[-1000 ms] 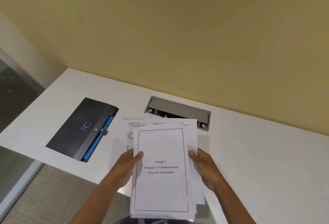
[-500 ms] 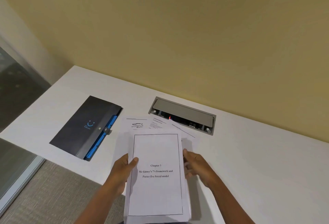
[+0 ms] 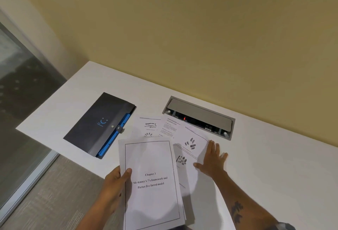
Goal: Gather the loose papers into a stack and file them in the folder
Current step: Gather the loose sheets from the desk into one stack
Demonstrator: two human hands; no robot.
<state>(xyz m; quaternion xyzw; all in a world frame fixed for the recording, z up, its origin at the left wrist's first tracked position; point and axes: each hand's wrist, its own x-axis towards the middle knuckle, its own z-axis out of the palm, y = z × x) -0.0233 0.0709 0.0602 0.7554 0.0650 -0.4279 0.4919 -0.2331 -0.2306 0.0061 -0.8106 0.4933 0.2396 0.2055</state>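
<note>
- The left hand [image 3: 115, 184] grips a stack of papers [image 3: 151, 184] by its left edge, thumb on the top sheet and fingers underneath; the stack overhangs the near edge of the table [image 3: 274, 165].
- The top sheet is a bordered title page reading "Chapter 3, Mc-kinsey's 7's framework and Porter five forces model".
- Half a second ago the right hand was also at the stack, on its right edge; it has since let go, and only the left hand carries the stack now.
- The right hand [image 3: 212, 160] now lies open and flat, fingers spread, palm down on the table at the right edge of the loose sheets [image 3: 190, 143], grasping nothing. Its fingertips touch the right border of the nearest sheet.
- Those loose sheets are fanned out between the stack and the far edge of the table, overlapping one another. With the stack drawn nearer and leftward, more of them show than before: two with dark blob figures, one with lines of text, one with small diagrams.
- A dark folder [image 3: 98, 123] lies closed toward the left end of the table, tilted, its blue tabbed edge facing the papers; it sits where it did earlier, apart from both hands.
- A grey cable hatch [image 3: 199, 116] is set into the table near the far edge, just beyond the loose sheets, with a small red light inside.
</note>
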